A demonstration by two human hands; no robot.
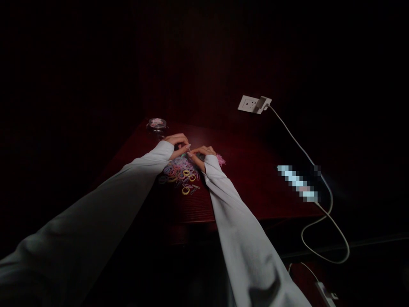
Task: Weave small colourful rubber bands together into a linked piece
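Observation:
A loose heap of small colourful hair ties in purple, pink, yellow and blue lies on the dark red table. Just above its far side, my left hand is pinched closed, thumb against fingers. My right hand meets it from the right, its fingers also pinched. Where the fingertips come together there is a small pale thing, too dim to name. Pink hair ties lie in a separate bunch just beyond my right hand, partly hidden by it. A yellow hair tie sits at the near edge of the heap.
A round clear container with pinkish contents stands at the table's far left. On the wall a socket holds a charger, its white cable looping past a blurred bright device at the right edge. A power strip lies lower right.

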